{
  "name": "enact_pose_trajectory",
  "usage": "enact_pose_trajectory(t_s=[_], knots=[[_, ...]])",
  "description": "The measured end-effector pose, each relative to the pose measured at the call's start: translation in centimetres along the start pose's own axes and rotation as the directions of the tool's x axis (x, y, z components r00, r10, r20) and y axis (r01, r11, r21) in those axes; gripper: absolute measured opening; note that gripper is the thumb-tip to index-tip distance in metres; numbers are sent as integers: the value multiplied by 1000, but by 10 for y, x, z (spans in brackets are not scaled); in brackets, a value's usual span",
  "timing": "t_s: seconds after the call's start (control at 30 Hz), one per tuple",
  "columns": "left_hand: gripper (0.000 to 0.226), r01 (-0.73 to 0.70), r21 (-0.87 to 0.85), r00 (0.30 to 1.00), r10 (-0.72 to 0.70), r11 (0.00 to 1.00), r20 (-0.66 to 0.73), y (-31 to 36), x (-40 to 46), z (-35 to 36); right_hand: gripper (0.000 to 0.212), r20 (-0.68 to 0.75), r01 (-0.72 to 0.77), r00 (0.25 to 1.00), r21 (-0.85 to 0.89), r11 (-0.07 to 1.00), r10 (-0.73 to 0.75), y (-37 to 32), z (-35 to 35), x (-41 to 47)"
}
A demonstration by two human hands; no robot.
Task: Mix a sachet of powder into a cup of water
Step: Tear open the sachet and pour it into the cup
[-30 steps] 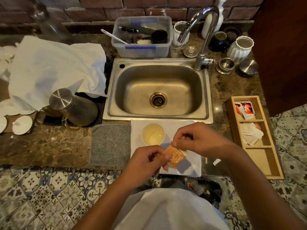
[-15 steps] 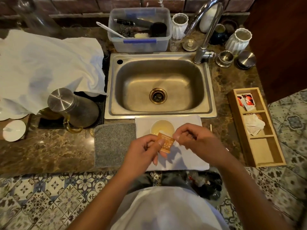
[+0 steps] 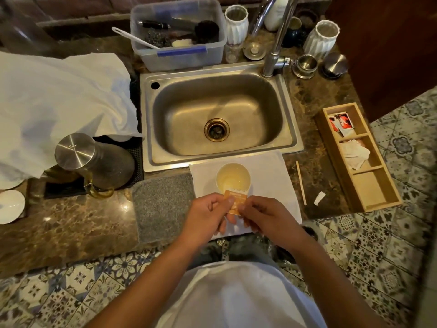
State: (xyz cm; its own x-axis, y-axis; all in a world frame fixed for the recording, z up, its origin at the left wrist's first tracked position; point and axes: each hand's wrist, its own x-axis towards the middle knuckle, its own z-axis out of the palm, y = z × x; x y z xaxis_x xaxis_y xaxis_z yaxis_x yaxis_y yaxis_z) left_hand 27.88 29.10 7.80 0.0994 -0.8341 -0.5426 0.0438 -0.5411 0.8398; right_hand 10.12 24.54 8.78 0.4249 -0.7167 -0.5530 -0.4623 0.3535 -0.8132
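From my head view, my left hand (image 3: pixel 208 215) and right hand (image 3: pixel 264 217) now both pinch the orange sachet (image 3: pixel 236 202), which has come up to the near rim of the cup (image 3: pixel 233 178); earlier it sat lower, clear of it. The cup stands on a white cloth (image 3: pixel 267 169) on the surface (image 3: pixel 71 223), with a stir stick (image 3: pixel 301 183) at 3 o'clock.

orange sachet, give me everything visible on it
The sachet is a small, flat orange packet with faint pale print too blurred to read. It is pinched from both sides, left hand and right hand, held just at the near rim of the cup. Its upper edge overlaps the rim in view; whether it is torn open cannot be told. Fingers hide its lower part.
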Motion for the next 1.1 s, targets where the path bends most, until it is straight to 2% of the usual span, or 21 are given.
enact_pose_trajectory(t_s=[0.07,0.27,0.7,1.1], knots=[[32,11,61,1000,-11,998,-5,-2,2,0,30,-3,-24,1000,23,999,24,2,-1,2],[35,55,96,998,-57,994,15,2,4,4,32,-16,-66,998,61,996,67,7,-11,7],[34,107,51,994,-105,993,-43,5,13,8,38,9,-130,991,61,990,130,-1,-13,21],[35,127,9,992,-127,992,-21,6,10,7,40,24,-159,987,41,986,158,-4,-13,23]])
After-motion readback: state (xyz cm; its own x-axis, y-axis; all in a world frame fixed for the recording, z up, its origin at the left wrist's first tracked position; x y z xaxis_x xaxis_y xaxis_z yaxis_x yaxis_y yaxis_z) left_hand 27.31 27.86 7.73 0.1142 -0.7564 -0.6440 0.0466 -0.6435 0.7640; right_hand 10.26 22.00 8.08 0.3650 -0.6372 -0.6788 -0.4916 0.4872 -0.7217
